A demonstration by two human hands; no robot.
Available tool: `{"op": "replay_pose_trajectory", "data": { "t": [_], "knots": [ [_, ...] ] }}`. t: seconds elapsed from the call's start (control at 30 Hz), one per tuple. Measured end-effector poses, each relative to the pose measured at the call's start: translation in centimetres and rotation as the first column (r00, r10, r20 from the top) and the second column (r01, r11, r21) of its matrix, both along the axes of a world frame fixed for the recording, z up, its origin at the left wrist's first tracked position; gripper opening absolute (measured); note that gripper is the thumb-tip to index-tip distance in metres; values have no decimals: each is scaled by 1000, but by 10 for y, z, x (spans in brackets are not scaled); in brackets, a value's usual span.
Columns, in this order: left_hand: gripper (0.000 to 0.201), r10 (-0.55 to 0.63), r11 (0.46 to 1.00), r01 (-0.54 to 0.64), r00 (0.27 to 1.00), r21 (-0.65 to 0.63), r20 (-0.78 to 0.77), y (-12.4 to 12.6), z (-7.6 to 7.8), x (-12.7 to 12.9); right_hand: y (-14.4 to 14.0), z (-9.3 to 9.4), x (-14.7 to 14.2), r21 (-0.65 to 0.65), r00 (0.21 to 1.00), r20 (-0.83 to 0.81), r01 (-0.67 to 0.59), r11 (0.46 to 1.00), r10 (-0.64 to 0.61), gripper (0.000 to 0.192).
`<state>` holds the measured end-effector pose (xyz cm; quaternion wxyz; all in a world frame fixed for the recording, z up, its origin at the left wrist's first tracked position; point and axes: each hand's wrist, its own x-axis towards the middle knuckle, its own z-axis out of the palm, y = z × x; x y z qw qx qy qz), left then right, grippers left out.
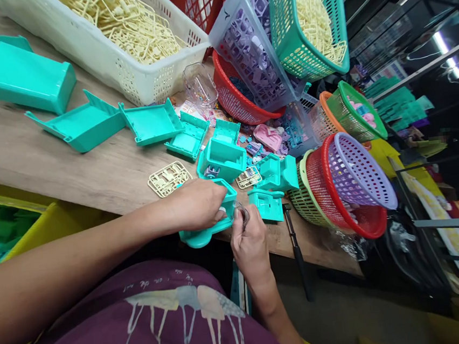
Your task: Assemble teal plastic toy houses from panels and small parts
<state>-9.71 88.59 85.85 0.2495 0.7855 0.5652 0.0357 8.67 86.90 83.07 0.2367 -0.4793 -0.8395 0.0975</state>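
At the table's front edge is a teal plastic box [207,234], open on top, with a rounded end towards me. My left hand [198,203] lies across it, fingers curled down over its side; the hand hides much of it. Closed in a pinch at the box's right side, my right hand [252,234] holds a small clear plastic piece [240,210], mostly covered by the fingers. Just beyond stands another teal box [224,159] with a small grey-purple part inside. Cream sprue frames lie on either side, one to the left [169,179] and a smaller one to the right [249,177].
Teal shells [25,75] line the table's left side. A white crate [143,75] of cream parts, a clear purple-tinted bin [250,51] and a green basket [306,40] stand at the back. Stacked baskets [324,184] and a black-handled hammer [297,252] are at the right.
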Motion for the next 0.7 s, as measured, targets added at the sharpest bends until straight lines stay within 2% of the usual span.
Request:
{"op": "replay_pose_trajectory", "data": {
  "t": [0.13,0.3,0.47,0.63,0.7],
  "knots": [
    [32,7,1000,-7,1000,20,-21,-2,1,3,5,4,0,-103,999,-16,-44,994,43,23],
    [29,62,998,-61,998,26,-32,-5,2,7,6,4,-7,75,997,65,46,996,-51,25],
    [28,83,995,-83,997,46,-4,-5,3,9,9,9,-11,-32,997,72,8,999,-5,25],
    [28,131,991,-131,991,25,-2,-5,2,10,16,16,-13,2,993,112,34,999,-34,25],
    [30,142,990,-142,990,24,6,-5,1,10,20,17,-9,-39,996,92,-14,999,18,25]
  ]
}}
